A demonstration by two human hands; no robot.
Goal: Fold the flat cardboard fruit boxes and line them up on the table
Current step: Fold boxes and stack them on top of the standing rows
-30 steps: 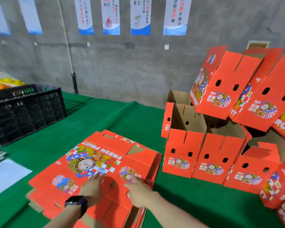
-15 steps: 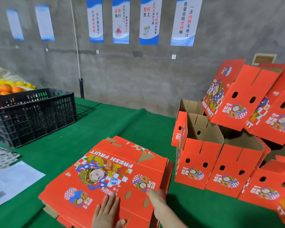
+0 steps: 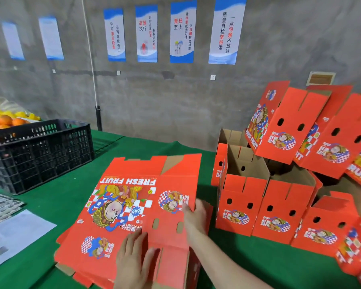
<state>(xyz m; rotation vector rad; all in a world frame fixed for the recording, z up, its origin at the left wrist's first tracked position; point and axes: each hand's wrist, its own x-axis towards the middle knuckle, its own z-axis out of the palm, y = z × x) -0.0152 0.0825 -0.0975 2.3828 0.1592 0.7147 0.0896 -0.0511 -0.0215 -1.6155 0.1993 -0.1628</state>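
Since half a second ago the top flat fruit box [image 3: 133, 197] has swung square and lifted off the stack of flat boxes [image 3: 81, 274] on the near tabletop [image 3: 71, 195]. The right grip [image 3: 196, 215] holds its right edge, fingers curled over. The left grip [image 3: 133, 255] lies flat on its near panel. Several folded boxes [image 3: 241, 205] already stand at the right; this one and the stack remain unfolded.

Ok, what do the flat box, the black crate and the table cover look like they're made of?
Flat box: corrugated cardboard, printed red face, raw brown flap edges. Black crate: likely moulded plastic, lattice walls. Table cover: green fabric, probably felt, matte.
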